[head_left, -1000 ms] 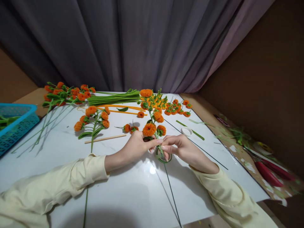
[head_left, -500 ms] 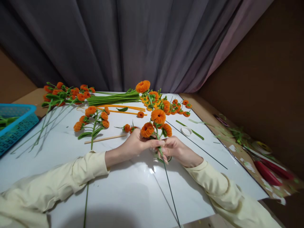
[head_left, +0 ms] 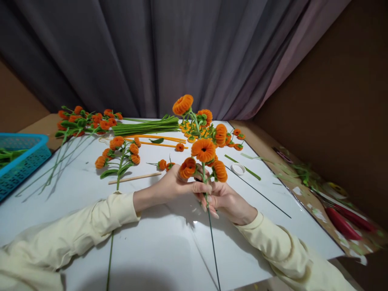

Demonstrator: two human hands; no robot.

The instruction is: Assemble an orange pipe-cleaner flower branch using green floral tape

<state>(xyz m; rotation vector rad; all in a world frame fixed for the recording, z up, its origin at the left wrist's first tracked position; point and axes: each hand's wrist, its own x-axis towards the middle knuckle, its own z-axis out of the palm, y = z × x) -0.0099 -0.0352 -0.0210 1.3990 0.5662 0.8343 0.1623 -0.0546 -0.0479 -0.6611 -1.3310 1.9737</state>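
Note:
In the head view, an upright stem of orange pipe-cleaner flowers (head_left: 203, 150) stands between my hands, with several round blooms on green side stalks. My left hand (head_left: 172, 186) pinches the green stem just below the lowest blooms. Slightly lower, my right hand (head_left: 228, 202) closes thumb and fingers on the same stem; its fingertips are partly hidden behind it. Below both hands a thin dark wire (head_left: 214, 246) runs down toward the table's front edge. Left of my left hand lies a finished-looking orange flower spray (head_left: 120, 161) with green leaves, and a wooden stick (head_left: 136, 178) crosses its stem.
At the back lie a bundle of green pipe cleaners (head_left: 145, 127) and more orange flower sprays (head_left: 91, 119). A blue basket (head_left: 26, 161) stands at left. On the right are a white ring (head_left: 238, 169), a dark wire (head_left: 260, 193) and red-handled scissors (head_left: 344, 222).
The flower stem has turned and risen slightly in my hands, its blooms facing differently. The wire's lower end has swung left. My right hand's fingers have shifted on the stem.

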